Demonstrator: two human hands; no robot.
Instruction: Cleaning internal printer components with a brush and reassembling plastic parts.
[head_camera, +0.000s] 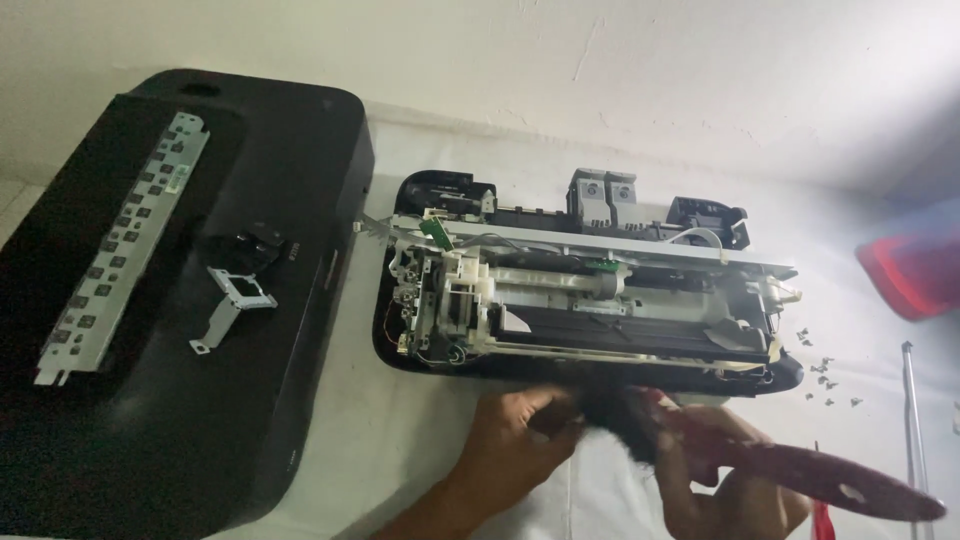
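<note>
An opened printer chassis (590, 290) lies on a white cloth, its rails, rollers and wiring bare. Just in front of it my right hand (715, 470) grips a brush with a dark red handle (830, 480) and black bristles (615, 415). My left hand (510, 440) sits beside it, fingers touching the bristles. Both hands are blurred by motion.
The printer's black outer cover (170, 400) lies at the left, with a long metal strip (120, 250) and a small metal bracket (230, 305) on top. Several small screws (825, 375) lie at the right. A red object (915, 270) and a thin metal rod (912, 430) are at the far right.
</note>
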